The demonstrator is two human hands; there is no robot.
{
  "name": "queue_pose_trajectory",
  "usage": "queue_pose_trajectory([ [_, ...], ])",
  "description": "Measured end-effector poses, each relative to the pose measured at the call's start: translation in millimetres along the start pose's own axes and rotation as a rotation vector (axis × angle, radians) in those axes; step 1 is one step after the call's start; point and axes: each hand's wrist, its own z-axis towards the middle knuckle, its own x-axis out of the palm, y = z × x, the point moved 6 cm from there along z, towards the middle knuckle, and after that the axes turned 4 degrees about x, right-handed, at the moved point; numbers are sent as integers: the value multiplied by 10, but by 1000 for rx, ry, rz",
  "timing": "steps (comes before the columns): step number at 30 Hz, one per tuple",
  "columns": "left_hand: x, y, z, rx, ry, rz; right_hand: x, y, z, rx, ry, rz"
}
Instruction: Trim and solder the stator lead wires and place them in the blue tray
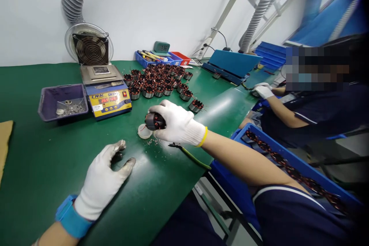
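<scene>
My right hand (180, 123), in a white glove with a yellow cuff, grips a wound motor stator (153, 121), a dark ring core with copper coils. The stator is held tilted over a small white round dish (144, 131), its wires reaching toward the rim. Over the green table at the lower left, my left hand (105, 175) is gloved and empty, thumb and fingers apart. Green-handled cutters (191, 156) lie beneath my right wrist, with tiny clippings scattered near the dish. Many more stators (158, 80) stand grouped behind.
A yellow-and-blue solder pot (111, 100) with a fan (91, 49) stands at the back left, beside a purple bin (47, 102) of scraps. A blue crate (305, 161) of stators sits at right. A co-worker's gloved hands (263, 90) work farther along the green table (57, 142).
</scene>
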Motion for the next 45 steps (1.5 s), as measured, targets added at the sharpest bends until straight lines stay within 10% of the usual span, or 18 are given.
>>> queue_pose_trajectory([
  [6,-172,-316,-51,394,-177,211,-46,139,-185,18,323,311],
  [14,-184,-680,-125,671,19,332,-11,240,-425,-21,386,331],
  [16,-166,-686,-109,544,115,175,-33,254,-483,-78,316,311],
  [22,180,-585,-246,-498,375,-979,-119,311,-642,-421,-68,170],
  [25,188,-523,-256,-580,290,-1128,-127,274,-692,-506,-173,170],
  [30,-237,-340,-68,90,-51,-272,-99,105,-670,-323,-139,236],
  [34,-156,-614,-164,521,28,77,-27,142,-684,-320,-75,199],
  [36,-77,-657,-171,369,97,-57,-15,200,-688,-386,-76,148],
  [41,168,-305,-207,-574,66,-856,-116,223,-545,-519,-144,-125],
  [45,112,-67,-105,-656,-123,-936,-157,139,-211,-439,-83,-358],
])
